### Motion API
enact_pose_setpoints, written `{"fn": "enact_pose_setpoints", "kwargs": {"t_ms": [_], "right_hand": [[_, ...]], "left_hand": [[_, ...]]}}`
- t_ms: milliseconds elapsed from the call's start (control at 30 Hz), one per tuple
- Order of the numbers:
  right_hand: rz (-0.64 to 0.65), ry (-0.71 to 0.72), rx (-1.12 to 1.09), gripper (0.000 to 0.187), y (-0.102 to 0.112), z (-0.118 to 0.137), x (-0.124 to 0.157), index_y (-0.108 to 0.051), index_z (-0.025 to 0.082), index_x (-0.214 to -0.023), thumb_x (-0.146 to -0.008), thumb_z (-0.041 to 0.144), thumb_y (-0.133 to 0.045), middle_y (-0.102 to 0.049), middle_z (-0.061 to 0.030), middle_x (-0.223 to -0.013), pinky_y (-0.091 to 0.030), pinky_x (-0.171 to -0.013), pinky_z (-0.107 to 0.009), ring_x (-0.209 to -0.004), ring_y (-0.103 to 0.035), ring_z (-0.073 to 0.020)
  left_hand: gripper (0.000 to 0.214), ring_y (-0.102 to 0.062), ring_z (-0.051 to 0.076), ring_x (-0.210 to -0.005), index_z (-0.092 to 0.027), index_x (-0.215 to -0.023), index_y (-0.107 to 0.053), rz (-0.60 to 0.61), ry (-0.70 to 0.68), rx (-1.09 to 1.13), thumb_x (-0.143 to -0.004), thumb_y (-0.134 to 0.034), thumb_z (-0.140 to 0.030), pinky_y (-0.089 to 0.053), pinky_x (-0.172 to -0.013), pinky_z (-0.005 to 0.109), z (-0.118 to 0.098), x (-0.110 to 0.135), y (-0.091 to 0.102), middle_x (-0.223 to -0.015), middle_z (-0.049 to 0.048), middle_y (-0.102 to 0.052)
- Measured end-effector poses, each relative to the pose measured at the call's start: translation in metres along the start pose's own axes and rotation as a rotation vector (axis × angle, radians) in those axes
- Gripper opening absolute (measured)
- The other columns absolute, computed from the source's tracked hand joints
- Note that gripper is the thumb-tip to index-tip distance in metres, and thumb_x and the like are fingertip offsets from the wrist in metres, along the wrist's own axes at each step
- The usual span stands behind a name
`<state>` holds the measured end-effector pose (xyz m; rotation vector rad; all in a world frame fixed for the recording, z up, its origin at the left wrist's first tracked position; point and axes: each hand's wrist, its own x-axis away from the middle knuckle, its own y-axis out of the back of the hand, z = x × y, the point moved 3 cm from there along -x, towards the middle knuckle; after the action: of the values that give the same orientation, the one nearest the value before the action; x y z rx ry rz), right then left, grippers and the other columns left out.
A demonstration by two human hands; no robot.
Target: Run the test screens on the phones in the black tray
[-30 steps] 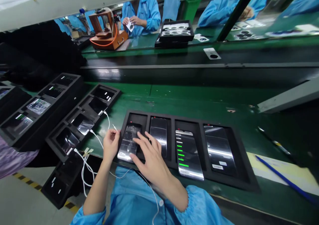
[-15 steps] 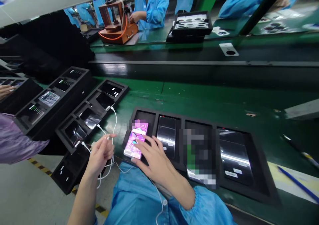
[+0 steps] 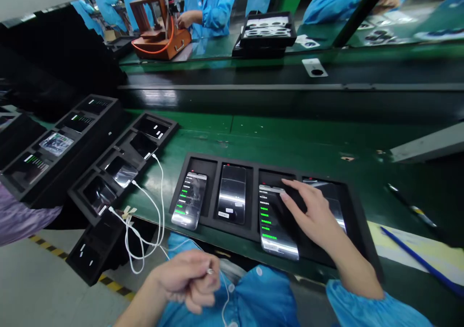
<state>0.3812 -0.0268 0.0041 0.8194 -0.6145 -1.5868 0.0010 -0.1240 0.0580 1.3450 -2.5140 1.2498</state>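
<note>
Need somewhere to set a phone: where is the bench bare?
The widest bare strip of green workbench lies between the four-slot smartphone tray and the dark ledge behind, scraps aside. Crowded: left, where white cables trail; right, with paper and blue pen; over the tray, the right hand.

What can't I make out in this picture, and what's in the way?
All in the head view:
The shiny tip in the left hand: the hand covers the rest.
The rightmost phone in the near tray: partly hidden by the right hand.
The leftmost phone there: its text is too small to read.
The far-left tray: cut off by the left edge.
</note>
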Motion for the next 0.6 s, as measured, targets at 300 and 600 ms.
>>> {"fn": "enact_pose_setpoints", "kwargs": {"t_ms": [300,600], "right_hand": [[0.055,-0.001,0.066,0.065,-0.013,-0.01,0.004,-0.07,0.027,-0.139,-0.104,0.07,-0.037,-0.07,-0.0174,-0.14,-0.038,-0.118,-0.062,-0.141,-0.059,-0.0387],[0.148,-0.037,0.148,0.074,-0.018,-0.025,-0.004,-0.069,0.029,-0.143,-0.097,0.075,-0.034,-0.071,-0.019,-0.141,-0.036,-0.116,-0.063,-0.14,-0.059,-0.0436]], "left_hand": [[0.042,-0.056,0.016,-0.063,-0.022,-0.097,-0.072,-0.255,-0.272,-0.162,-0.092,-0.083,-0.062,-0.05,-0.054,0.027,-0.058,0.017,0.01,-0.073,0.0001,-0.057],[0.035,-0.057,0.017,-0.078,-0.02,-0.081,-0.082,-0.968,-0.822,-0.76,-0.085,-0.092,-0.053,-0.049,-0.074,0.028,-0.112,0.091,0.037,-0.081,0.0045,-0.065]]}}
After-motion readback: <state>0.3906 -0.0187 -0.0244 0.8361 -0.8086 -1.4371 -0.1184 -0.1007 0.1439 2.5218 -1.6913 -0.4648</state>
